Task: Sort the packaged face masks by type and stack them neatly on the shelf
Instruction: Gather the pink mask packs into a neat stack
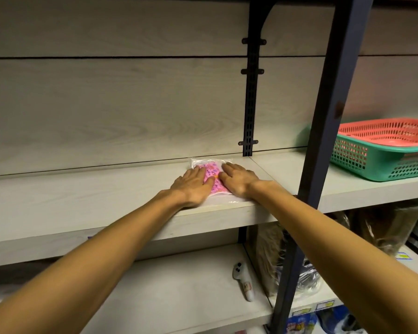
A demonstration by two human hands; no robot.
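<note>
Both hands (193, 183) (237, 180) press pink mask pack (211, 175); print unreadable.

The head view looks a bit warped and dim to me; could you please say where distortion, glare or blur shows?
Head view: the wide lens bows the shelf edge and tilts the dark upright post; lighting is dim and warm; small glare glints on the clear wrap of the pink mask pack beneath the left hand and right hand; the frame's lower right corner is soft.

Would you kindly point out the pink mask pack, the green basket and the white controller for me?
pink mask pack (210, 175), head view, printed middle between the hands.
green basket (381, 162), head view, front wall.
white controller (242, 278), head view, upper body below its buttons.
</note>
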